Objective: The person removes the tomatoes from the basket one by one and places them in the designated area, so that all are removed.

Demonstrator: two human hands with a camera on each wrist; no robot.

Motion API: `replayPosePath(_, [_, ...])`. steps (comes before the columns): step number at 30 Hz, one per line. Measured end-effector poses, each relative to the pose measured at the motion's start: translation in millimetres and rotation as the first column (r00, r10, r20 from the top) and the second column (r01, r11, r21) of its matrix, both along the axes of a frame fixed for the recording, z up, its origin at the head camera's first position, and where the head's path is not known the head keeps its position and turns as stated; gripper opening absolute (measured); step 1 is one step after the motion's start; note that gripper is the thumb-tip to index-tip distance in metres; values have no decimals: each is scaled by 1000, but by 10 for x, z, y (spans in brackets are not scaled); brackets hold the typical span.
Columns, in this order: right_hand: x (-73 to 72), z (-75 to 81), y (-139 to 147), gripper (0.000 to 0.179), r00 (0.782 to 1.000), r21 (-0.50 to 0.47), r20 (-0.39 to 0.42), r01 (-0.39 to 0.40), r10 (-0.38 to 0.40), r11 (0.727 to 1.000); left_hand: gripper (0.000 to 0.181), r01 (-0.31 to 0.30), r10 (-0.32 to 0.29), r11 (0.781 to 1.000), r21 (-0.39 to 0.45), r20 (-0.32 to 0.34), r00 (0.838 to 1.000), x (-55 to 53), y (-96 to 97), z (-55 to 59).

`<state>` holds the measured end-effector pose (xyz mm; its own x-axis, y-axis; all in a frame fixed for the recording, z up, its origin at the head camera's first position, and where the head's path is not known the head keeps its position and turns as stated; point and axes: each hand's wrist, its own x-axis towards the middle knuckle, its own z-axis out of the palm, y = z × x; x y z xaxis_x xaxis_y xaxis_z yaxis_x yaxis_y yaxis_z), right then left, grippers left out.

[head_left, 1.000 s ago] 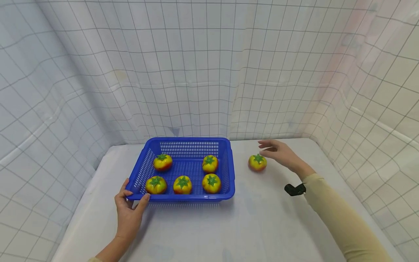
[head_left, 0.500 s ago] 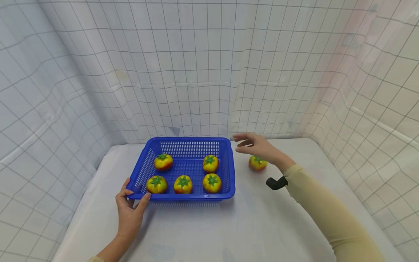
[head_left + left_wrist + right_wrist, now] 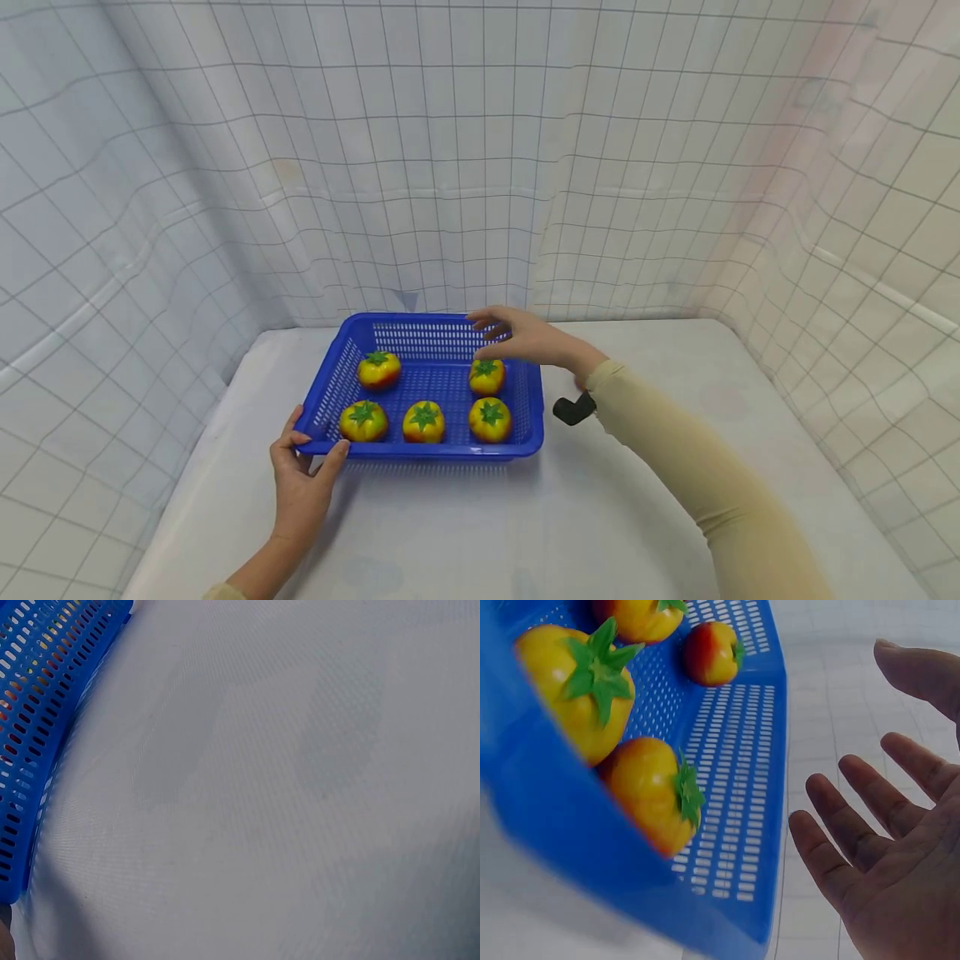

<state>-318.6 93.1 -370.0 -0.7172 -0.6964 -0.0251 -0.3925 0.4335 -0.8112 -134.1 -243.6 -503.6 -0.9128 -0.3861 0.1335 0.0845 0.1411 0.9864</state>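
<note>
A blue plastic basket [image 3: 442, 452] holds several yellow-and-red, tomato-like fruits with green star-shaped tops. My left hand [image 3: 302, 492] grips its front left corner, thumb over the rim. Over the back right part of the basket hovers my right hand [image 3: 525, 337], fingers extended and holding nothing, above the back right fruit [image 3: 487, 378]. In the right wrist view, that hand [image 3: 900, 855] shows spread fingers and a bare palm beside the basket wall [image 3: 739, 787]. Another fruit [image 3: 580, 383] on the table is almost wholly hidden behind my right wrist. Only the basket's side [image 3: 45, 697] shows clearly in the left wrist view.
A white cloth covers the table [image 3: 465, 533]. White grid-patterned curtains [image 3: 450, 183] hang at the back and both sides, close to the table edges. A small black device [image 3: 573, 409] is strapped under my right wrist.
My right hand has moved left, from beside the loose fruit to above the basket, with nothing in it. My left hand has kept its grip on the basket corner.
</note>
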Motion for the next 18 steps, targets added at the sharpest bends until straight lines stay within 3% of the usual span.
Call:
replayPosePath(11, [-154,-106,-602,78,992,29,41,-118,117,993,47,3,-1,999,36,-49,999,1,-8,-25])
replayPosePath(18, [-248,-241,-926,78,989,43,91,-123,119,991,47,0,2,999,36,-45,999,-3,-7,-30])
